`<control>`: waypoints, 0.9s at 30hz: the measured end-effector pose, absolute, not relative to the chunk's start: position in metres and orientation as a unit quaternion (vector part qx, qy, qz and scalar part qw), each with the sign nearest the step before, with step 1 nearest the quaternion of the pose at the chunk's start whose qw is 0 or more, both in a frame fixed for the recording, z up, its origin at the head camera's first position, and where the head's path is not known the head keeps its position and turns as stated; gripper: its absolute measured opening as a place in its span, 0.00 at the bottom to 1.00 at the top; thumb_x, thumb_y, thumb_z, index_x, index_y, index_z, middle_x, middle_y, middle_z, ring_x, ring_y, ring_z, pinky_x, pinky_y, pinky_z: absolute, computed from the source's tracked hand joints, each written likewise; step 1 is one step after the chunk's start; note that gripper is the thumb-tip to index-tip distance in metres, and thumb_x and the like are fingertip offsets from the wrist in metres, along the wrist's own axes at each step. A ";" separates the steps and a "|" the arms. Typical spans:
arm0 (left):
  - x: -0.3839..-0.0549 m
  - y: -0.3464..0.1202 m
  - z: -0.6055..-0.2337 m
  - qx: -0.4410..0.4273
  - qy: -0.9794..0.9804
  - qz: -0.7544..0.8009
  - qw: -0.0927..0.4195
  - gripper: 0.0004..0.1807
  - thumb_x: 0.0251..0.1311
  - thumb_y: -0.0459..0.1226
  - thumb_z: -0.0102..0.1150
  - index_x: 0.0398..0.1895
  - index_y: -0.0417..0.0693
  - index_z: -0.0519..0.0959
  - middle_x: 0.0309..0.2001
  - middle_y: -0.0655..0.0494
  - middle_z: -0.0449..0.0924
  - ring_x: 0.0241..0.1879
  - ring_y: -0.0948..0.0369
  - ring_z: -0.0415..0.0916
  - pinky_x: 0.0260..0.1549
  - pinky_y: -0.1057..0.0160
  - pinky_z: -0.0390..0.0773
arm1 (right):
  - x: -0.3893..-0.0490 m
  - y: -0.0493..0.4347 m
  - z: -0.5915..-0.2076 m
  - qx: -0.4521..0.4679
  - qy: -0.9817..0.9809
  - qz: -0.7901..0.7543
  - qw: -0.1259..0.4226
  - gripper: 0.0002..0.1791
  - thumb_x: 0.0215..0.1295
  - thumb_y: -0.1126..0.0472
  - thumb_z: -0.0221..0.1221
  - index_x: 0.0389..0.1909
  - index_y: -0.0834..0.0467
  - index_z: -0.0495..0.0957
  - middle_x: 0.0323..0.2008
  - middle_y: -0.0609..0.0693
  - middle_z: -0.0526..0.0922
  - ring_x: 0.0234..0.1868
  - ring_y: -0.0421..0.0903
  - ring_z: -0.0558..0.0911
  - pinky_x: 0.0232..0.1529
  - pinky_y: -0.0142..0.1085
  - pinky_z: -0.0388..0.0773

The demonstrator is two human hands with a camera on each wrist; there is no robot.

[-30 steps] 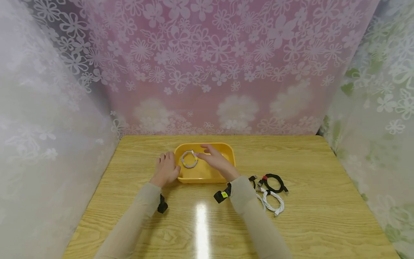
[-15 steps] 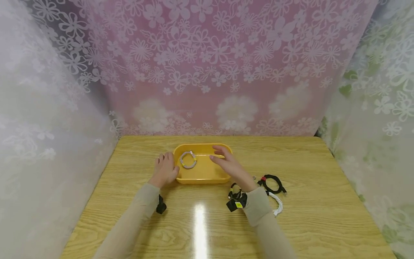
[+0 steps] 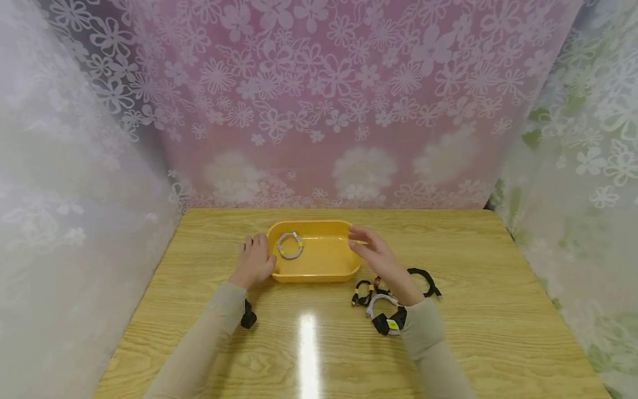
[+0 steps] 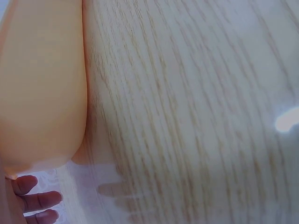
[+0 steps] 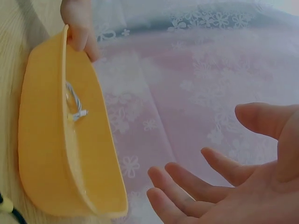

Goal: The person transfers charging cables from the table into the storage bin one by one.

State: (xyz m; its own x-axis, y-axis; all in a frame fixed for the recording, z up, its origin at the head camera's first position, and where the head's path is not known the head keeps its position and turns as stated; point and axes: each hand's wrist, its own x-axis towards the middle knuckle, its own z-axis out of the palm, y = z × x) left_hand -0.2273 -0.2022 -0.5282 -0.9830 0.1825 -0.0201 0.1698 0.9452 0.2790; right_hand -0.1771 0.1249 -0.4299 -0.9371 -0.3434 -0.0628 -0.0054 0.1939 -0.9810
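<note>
A yellow plastic bin (image 3: 324,261) stands on the table, with a coiled light-grey cable (image 3: 295,235) lying inside at its left end. My left hand (image 3: 255,261) grips the bin's left rim; in the right wrist view its thumb and fingers (image 5: 80,35) straddle that edge. Just beyond the right rim hovers my right hand (image 3: 379,257), palm turned inward, its fingers spread and loosely bent around nothing. Below the right forearm lie several coiled cables: a small black one with a yellow tie (image 3: 369,287), a white one (image 3: 382,297) and a larger black one (image 3: 430,277).
The wooden table (image 3: 239,354) ends at a pink floral curtain (image 3: 319,111) behind the bin. Pale curtains hang at the left and right. Each wrist wears a small black camera, and the right one (image 3: 384,324) partly covers the white cable.
My right hand has drawn back to the right, out of the bin, past its right rim. The grey cable stays in the bin, and the left hand has kept its grip.
</note>
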 end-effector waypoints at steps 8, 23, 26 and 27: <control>-0.226 -0.201 -0.528 0.087 0.986 0.138 0.023 0.14 0.67 0.42 0.45 0.46 0.40 0.64 0.45 0.42 0.64 0.44 0.45 0.59 0.45 0.48 0.56 | -0.174 0.148 -0.443 -0.111 0.778 -0.609 0.107 0.28 0.74 0.50 0.54 0.69 0.57 0.65 0.65 0.60 0.68 0.64 0.61 0.70 0.63 0.58 0.65; -0.228 -0.202 -0.531 0.090 0.986 0.138 0.017 0.15 0.66 0.42 0.44 0.47 0.40 0.63 0.44 0.42 0.64 0.44 0.45 0.59 0.45 0.47 0.57 | -0.167 0.176 -0.487 -0.080 0.855 -0.511 0.031 0.23 0.75 0.54 0.53 0.65 0.59 0.70 0.58 0.62 0.76 0.52 0.57 0.77 0.49 0.51 0.76; -0.228 -0.202 -0.531 0.090 0.986 0.140 0.016 0.14 0.67 0.42 0.44 0.46 0.40 0.63 0.43 0.43 0.63 0.43 0.46 0.58 0.45 0.48 0.56 | -0.165 0.179 -0.499 -0.067 0.874 -0.481 0.030 0.22 0.74 0.55 0.55 0.63 0.59 0.72 0.56 0.62 0.77 0.48 0.55 0.78 0.42 0.45 0.78; -0.229 -0.202 -0.531 0.090 0.986 0.141 0.015 0.14 0.66 0.42 0.44 0.45 0.40 0.63 0.43 0.43 0.63 0.43 0.46 0.58 0.44 0.48 0.56 | -0.165 0.180 -0.502 -0.063 0.878 -0.473 0.031 0.21 0.73 0.56 0.56 0.62 0.60 0.73 0.54 0.61 0.77 0.47 0.54 0.79 0.40 0.44 0.78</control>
State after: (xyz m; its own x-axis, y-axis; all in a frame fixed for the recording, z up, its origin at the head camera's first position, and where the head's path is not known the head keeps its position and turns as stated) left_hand -0.2288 -0.2024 -0.5313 -0.9834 0.1812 -0.0045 0.1727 0.9442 0.2805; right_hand -0.1652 0.1797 -0.5023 -0.9900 -0.1412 0.0049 -0.0818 0.5448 -0.8346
